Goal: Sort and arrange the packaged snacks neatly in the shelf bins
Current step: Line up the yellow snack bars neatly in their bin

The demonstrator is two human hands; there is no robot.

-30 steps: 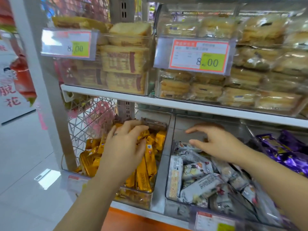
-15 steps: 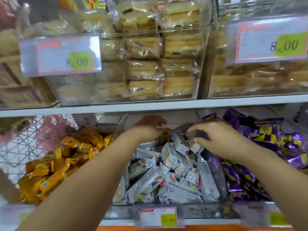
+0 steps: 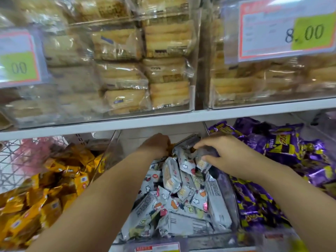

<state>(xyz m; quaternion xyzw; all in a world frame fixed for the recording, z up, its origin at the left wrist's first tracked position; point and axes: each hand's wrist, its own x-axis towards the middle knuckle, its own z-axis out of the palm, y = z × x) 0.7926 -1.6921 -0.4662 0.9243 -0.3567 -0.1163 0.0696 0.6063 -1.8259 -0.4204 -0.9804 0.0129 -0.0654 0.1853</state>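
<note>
Above the white snack packs [image 3: 171,176], a price tag [image 3: 269,33] reads 8.00.

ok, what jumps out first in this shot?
The left hand and right hand are deep in the middle bin of grey-white snack packets; the right hand grips a packet near the back, while the left's fingers are hidden. Yellow packets fill the bin to the left and purple packets the one to the right. Top right, an 8.00 price tag hangs before clear-wrapped cakes.
</note>
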